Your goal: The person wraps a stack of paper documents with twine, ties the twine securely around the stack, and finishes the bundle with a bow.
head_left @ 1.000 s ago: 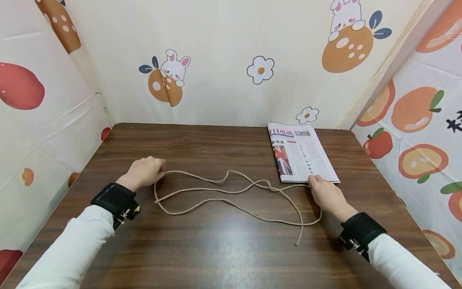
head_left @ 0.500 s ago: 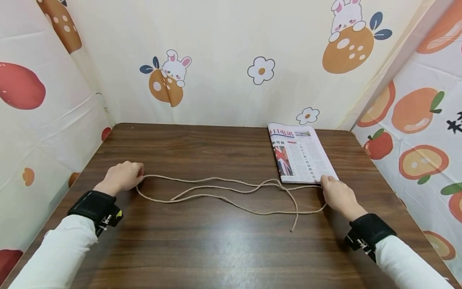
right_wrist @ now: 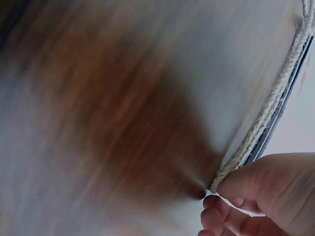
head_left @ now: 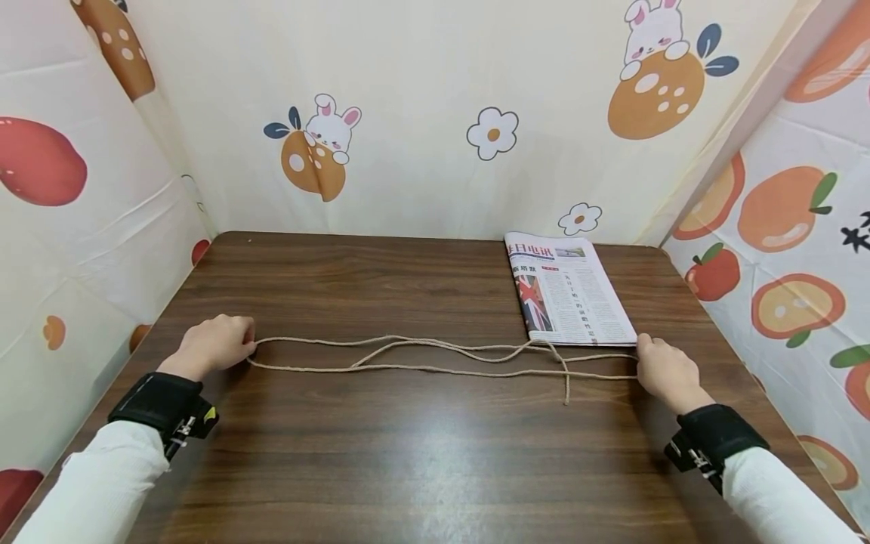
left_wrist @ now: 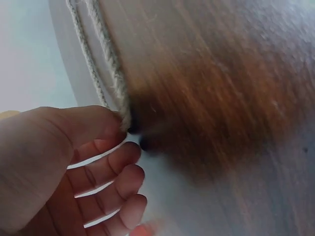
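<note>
A thin beige rope (head_left: 435, 368) lies in a long narrow loop across the brown table, with one loose end hanging toward the front near its right part. My left hand (head_left: 216, 344) pinches the loop's left bend; in the left wrist view thumb and forefinger close on the rope (left_wrist: 112, 64) while the other fingers curl below. At the right bend, my right hand (head_left: 669, 372) pinches the rope between thumb and forefinger, as the right wrist view shows with the rope (right_wrist: 266, 113) running up from the fingertips. Strands cross and overlap in the middle.
A folded newspaper (head_left: 578, 295) lies at the back right, its front edge close behind the rope and its corner beside my right hand. Printed curtains (head_left: 421, 174) stand behind the table (head_left: 381, 461) and at both sides.
My left hand has moved left and slightly toward me, my right hand to the right and slightly toward me. The rope loop between them has become longer, straighter and narrower.
</note>
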`<action>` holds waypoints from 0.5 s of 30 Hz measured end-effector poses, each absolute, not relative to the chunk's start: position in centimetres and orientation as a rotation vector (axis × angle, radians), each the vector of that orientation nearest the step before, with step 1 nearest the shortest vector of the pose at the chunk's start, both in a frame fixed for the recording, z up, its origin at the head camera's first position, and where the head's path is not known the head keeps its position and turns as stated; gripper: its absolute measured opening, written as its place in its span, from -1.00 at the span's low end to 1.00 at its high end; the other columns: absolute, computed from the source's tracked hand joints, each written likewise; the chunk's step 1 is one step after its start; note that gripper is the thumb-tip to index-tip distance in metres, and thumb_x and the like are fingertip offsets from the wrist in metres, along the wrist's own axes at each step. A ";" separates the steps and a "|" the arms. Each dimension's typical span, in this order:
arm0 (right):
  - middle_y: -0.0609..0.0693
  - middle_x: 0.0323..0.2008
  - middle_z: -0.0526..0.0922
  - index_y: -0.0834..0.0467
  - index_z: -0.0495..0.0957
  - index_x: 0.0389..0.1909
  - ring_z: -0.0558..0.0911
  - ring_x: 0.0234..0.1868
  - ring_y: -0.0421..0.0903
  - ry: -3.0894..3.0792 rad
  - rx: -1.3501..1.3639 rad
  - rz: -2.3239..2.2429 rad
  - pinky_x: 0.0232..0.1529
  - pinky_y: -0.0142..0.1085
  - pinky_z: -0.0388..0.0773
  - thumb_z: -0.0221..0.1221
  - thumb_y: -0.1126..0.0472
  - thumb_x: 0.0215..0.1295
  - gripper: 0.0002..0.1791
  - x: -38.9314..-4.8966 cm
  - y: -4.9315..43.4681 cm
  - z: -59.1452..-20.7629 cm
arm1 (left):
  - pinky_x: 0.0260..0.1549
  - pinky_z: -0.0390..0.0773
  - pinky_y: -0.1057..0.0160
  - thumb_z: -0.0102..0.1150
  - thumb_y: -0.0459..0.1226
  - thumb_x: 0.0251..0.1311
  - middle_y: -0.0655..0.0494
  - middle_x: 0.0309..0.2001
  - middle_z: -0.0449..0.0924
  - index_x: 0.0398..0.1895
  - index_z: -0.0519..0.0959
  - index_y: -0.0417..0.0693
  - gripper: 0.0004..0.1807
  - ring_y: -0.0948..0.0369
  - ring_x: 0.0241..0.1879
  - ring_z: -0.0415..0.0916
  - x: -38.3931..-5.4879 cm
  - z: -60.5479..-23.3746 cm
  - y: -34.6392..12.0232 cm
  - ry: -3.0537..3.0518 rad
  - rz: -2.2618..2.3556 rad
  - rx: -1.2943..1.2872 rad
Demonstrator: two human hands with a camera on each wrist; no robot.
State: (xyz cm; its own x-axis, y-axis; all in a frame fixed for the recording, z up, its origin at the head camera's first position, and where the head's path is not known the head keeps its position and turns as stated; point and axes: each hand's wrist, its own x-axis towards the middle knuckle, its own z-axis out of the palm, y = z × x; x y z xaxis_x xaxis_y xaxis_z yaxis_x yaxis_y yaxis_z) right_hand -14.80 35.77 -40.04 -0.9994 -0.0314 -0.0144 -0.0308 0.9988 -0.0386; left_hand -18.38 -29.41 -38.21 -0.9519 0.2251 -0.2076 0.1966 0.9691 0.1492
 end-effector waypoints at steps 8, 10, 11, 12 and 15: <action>0.23 -0.55 0.41 0.31 0.36 -0.50 0.43 -0.59 0.19 3.360 -0.286 -0.069 -0.65 0.01 0.34 0.12 0.41 0.00 -0.89 -15.0 34.1 -40.3 | -0.65 0.31 0.20 0.18 -0.26 0.09 0.13 -0.59 0.44 -0.51 0.47 -0.06 -0.88 0.20 -0.62 0.35 -18.5 -37.8 -26.7 2.961 0.141 0.432; 0.20 -0.56 0.40 0.27 0.37 -0.53 0.41 -0.59 0.17 3.425 -0.409 -0.059 -0.65 -0.02 0.33 0.16 0.42 -0.05 -0.87 -15.1 33.3 -40.5 | -0.66 0.33 0.18 0.20 -0.27 0.07 0.12 -0.57 0.45 -0.52 0.47 -0.05 -0.88 0.20 -0.61 0.37 -18.6 -37.8 -25.7 2.997 0.125 0.491; 0.18 -0.57 0.40 0.26 0.38 -0.54 0.41 -0.60 0.15 3.448 -0.489 -0.056 -0.65 -0.04 0.33 0.17 0.42 -0.06 -0.86 -15.2 32.9 -40.6 | -0.65 0.34 0.18 0.21 -0.28 0.06 0.12 -0.57 0.45 -0.52 0.47 -0.05 -0.88 0.20 -0.60 0.37 -18.6 -37.8 -25.1 3.012 0.122 0.524; 0.16 -0.57 0.41 0.24 0.38 -0.54 0.41 -0.59 0.14 3.463 -0.566 -0.056 -0.64 -0.05 0.33 0.18 0.42 -0.07 -0.86 -15.3 32.5 -40.7 | -0.65 0.35 0.17 0.22 -0.28 0.05 0.11 -0.56 0.45 -0.53 0.47 -0.05 -0.87 0.20 -0.59 0.38 -18.7 -37.9 -24.6 3.030 0.116 0.558; 0.09 -0.55 0.41 0.21 0.42 -0.52 0.43 -0.54 0.11 3.459 -0.791 -0.046 -0.61 -0.09 0.34 0.20 0.41 -0.08 -0.86 -15.5 31.4 -41.0 | -0.63 0.41 0.13 0.25 -0.30 0.00 0.08 -0.53 0.45 -0.51 0.48 -0.07 -0.88 0.17 -0.57 0.43 -18.7 -38.0 -23.0 3.091 0.097 0.674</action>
